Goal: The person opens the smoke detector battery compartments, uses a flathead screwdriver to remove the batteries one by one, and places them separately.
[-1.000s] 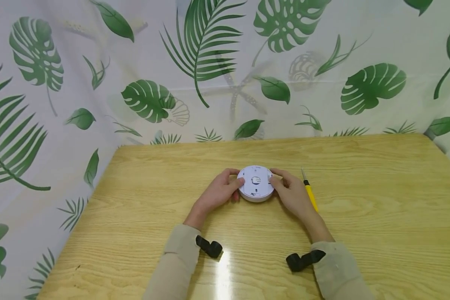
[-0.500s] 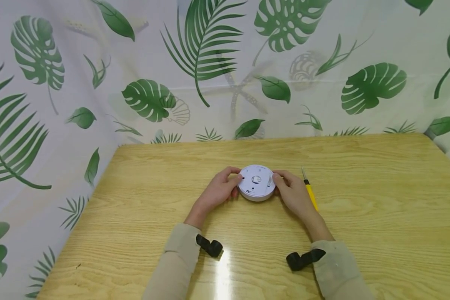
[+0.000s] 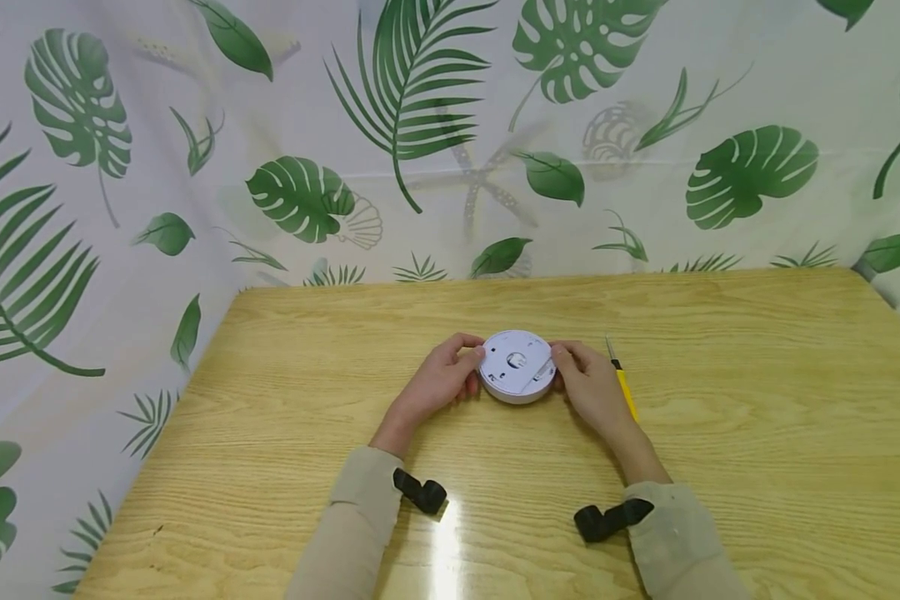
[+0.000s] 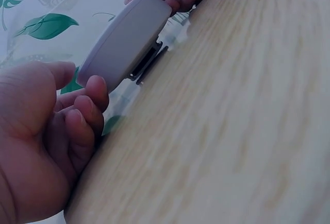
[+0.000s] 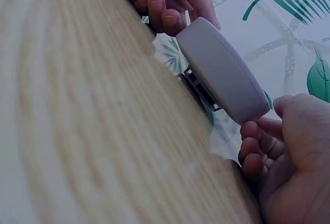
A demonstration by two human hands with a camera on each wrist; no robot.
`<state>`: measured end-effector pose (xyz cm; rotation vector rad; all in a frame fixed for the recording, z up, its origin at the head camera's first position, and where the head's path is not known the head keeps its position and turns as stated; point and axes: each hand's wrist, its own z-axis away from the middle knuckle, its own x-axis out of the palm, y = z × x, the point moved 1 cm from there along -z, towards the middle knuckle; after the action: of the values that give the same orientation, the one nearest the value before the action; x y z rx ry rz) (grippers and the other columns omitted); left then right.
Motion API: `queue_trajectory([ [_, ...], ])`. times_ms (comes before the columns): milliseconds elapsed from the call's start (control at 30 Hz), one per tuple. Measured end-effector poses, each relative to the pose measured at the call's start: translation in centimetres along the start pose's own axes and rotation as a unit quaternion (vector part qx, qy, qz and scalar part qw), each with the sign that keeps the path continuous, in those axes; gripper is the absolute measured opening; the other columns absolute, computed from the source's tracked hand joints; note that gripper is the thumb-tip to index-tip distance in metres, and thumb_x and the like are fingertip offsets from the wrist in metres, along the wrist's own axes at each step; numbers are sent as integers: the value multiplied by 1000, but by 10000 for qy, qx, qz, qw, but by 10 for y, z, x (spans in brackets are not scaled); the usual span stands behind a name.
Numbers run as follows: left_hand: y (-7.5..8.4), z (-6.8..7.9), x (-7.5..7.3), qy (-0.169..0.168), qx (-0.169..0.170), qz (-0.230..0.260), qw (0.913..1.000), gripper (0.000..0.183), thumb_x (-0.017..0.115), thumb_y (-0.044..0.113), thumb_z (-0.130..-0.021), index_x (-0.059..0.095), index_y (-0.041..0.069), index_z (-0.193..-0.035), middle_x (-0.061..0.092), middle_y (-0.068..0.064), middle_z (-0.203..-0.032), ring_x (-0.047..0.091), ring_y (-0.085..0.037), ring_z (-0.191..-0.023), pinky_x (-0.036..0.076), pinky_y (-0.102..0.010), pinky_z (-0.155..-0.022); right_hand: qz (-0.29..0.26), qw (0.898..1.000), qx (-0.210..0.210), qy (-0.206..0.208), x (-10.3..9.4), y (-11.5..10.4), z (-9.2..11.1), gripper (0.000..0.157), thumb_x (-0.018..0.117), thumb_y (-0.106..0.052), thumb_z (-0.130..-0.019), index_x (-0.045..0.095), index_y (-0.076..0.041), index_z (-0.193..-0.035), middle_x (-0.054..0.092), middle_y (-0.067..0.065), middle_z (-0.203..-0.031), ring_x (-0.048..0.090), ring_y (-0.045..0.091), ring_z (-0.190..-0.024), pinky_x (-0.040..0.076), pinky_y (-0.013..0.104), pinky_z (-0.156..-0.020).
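Between both hands is a white round smoke detector (image 3: 517, 379), its flat back with a round central hole and small slots facing up. My left hand (image 3: 438, 379) grips its left rim, thumb on top and fingers beneath. The right hand (image 3: 594, 392) pinches the opposite rim the same way. In the left wrist view the smoke detector (image 4: 126, 38) shows its smooth side wall, with dark openings underneath near the table. The right wrist view shows the smoke detector (image 5: 224, 74) tilted in frame, with the right fingers curled under its edge.
A screwdriver (image 3: 624, 390) with a yellow and black handle lies on the wooden table (image 3: 757, 417), just right of the right hand. A leaf-patterned cloth (image 3: 450, 125) hangs behind the table and along its left side.
The slots and marks on the smoke detector's back have turned clockwise. The smoke detector has shifted very slightly right in view. Both hands keep their hold on the rim.
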<state>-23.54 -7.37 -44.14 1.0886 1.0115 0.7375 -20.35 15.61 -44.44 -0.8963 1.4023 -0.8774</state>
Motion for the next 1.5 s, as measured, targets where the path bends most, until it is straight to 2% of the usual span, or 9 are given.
queue_trajectory([
  [167, -1, 0, 0, -21, -4, 4, 10000, 35, 47, 32, -106, 52, 9, -133, 59, -5, -69, 47, -14, -53, 39, -25, -46, -96, 9999, -15, 87, -1, 0, 1, 40, 45, -30, -107, 63, 1, -126, 61, 14, -83, 54, 14, -65, 47, 23, -55],
  [333, 0, 1, 0, -3, 6, 2, 10000, 32, 46, 32, -107, 54, 9, -128, 59, -5, -69, 47, -14, -54, 38, -25, -46, -135, 9999, -25, 87, -1, 0, 1, 40, 45, -30, -107, 63, 0, -125, 59, 14, -82, 53, 14, -65, 47, 23, -55],
  [633, -1, 1, -1, -89, 60, -111, 9999, 36, 46, 33, -107, 56, 13, -135, 62, -6, -73, 49, -15, -56, 39, -26, -47, -105, 9999, 29, 52, -1, -2, 2, 41, 44, -32, -107, 64, 0, -124, 57, 12, -81, 52, 13, -63, 46, 23, -56],
  [867, 0, 1, -1, -233, 47, -200, 9995, 41, 55, 34, -103, 57, 8, -134, 64, -5, -74, 49, -15, -55, 40, -26, -49, -83, 9999, -13, 77, -1, -2, 1, 41, 45, -33, -107, 64, 0, -122, 57, 12, -78, 52, 13, -63, 45, 23, -56],
  [1000, 0, 0, 0, -349, 30, -299, 9989, 45, 61, 33, -99, 55, 11, -137, 64, -4, -74, 48, -15, -56, 40, -25, -52, 47, 9999, -45, 94, -1, -1, 1, 42, 49, -36, -105, 64, -3, -126, 63, 14, -92, 56, 15, -73, 46, 22, -63],
  [1100, 0, 1, 0, -385, 43, -354, 9986, 46, 63, 33, -98, 54, 12, -139, 64, -4, -75, 48, -15, -56, 40, -25, -52, 134, 9998, -75, -83, 0, -1, 1, 44, 54, -37, -103, 61, -7, -134, 65, 13, -114, 58, 19, -87, 48, 21, -71],
  [1200, 1, 1, 0, -393, 78, -502, 9979, 45, 62, 34, -99, 55, 12, -137, 64, -3, -77, 49, -14, -56, 41, -25, -53, 167, 9993, -163, -306, 0, -2, 2, 47, 58, -33, -101, 56, -10, -141, 62, 14, -126, 59, 21, -96, 49, 21, -75],
  [1333, 4, 3, 1, -492, 158, -696, 9962, 39, 61, 35, -99, 61, 10, -129, 61, -3, -77, 49, -14, -55, 43, -26, -54, -95, 9986, -137, -500, 0, -3, 3, 49, 60, -27, -100, 52, -9, -144, 61, 17, -125, 61, 19, -90, 52, 22, -70],
  [1500, 6, 4, 1, -578, 166, -608, 9963, 34, 60, 32, -100, 62, 9, -125, 58, -5, -77, 51, -14, -58, 44, -26, -55, -595, 9945, 72, -854, -1, -4, 4, 50, 59, -28, -101, 47, -11, -147, 63, 22, -107, 62, 21, -60, 52, 30, -51],
])
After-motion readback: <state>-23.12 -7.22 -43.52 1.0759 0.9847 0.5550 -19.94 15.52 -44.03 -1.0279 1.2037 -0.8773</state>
